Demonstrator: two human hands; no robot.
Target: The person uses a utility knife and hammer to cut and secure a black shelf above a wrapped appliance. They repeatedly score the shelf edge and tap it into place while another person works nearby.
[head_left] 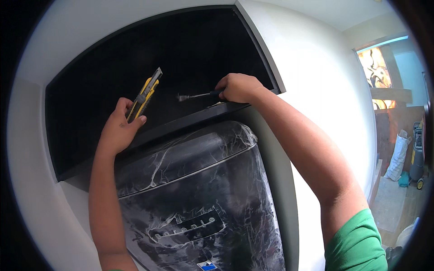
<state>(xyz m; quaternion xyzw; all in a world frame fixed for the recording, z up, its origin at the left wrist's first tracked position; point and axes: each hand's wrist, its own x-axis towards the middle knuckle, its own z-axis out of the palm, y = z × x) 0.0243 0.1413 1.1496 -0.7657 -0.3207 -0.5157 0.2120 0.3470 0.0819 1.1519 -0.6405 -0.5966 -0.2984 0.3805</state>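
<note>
Dark niche, upper centre: knife held in left grip, slanting up-right; thin tool held in right grip, pointed left toward knife.

Clock = full view. Cabinet recess at 11, front ledge along its lower side. Appliance at 6–7, below ledge. Left hand at 9, utility knife in it, blade toward 1. Right hand at 1, hand tool in it, head toward 9. Both tools overlap recess opening; can't tell if inside. Wall at 2. Past it, sack at 3, wheeled unit just beside, on sack's 3 o'clock side.
</note>
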